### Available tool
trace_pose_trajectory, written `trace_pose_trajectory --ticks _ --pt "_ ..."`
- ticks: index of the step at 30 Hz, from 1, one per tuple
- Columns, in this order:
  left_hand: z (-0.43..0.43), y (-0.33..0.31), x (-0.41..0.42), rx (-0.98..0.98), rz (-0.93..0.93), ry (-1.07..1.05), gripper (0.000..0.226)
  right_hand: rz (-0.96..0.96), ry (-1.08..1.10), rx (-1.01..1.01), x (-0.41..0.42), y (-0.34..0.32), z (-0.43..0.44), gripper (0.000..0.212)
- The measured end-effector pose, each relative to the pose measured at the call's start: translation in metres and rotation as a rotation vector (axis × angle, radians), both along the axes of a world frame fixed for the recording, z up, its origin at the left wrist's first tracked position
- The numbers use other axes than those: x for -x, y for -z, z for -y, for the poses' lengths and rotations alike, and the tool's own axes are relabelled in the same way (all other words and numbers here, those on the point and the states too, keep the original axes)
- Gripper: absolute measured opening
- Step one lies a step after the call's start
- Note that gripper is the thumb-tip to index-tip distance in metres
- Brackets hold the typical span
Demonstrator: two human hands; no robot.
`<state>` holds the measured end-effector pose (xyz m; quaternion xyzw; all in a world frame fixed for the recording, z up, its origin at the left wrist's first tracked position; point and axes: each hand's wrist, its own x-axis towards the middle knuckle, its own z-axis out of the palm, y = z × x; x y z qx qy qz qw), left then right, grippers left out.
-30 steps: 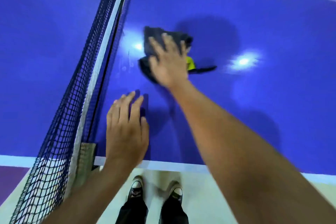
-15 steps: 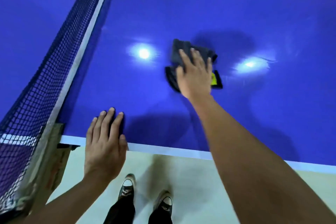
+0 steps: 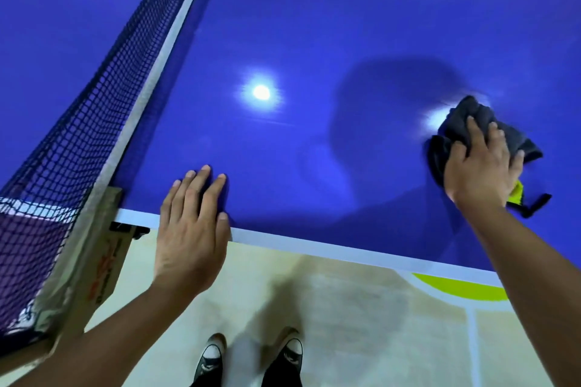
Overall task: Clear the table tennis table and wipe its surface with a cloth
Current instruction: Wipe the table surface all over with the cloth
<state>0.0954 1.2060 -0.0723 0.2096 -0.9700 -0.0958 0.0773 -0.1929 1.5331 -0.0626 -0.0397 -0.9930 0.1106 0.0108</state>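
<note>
Right hand (image 3: 481, 166) pressing dark cloth (image 3: 471, 118) on blue table (image 3: 314, 25).
Orange writing on net post (image 3: 107, 264) unreadable; cloth now farther from net (image 3: 94, 110). Left hand (image 3: 191, 229) flat, fingers spread, empty.

Single head cam, looks steeply down & fwd, close over blue table (image 3: 314, 25) near edge; net (image 3: 103, 88) left.

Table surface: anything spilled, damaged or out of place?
Nothing stands out. The blue table shows no spills or stray items, only lamp glare. The right hand presses a dark cloth flat on it; the left hand rests on the near edge beside the net.
</note>
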Motion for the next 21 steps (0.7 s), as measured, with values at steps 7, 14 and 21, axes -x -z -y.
trace_pose_trajectory --ticks 7,14,21 --pt "0.022 -0.008 -0.084 -0.145 -0.035 -0.138 0.056 -0.043 -0.239 0.022 -0.048 -0.002 0.149 0.062" --pt "0.026 -0.014 -0.112 -0.265 0.002 -0.1 0.062 -0.091 -0.781 -0.008 -0.199 0.005 0.36 0.06" --pt "0.023 -0.011 -0.114 -0.251 -0.034 -0.112 0.06 -0.033 -0.835 0.069 -0.209 -0.006 0.32 0.056"
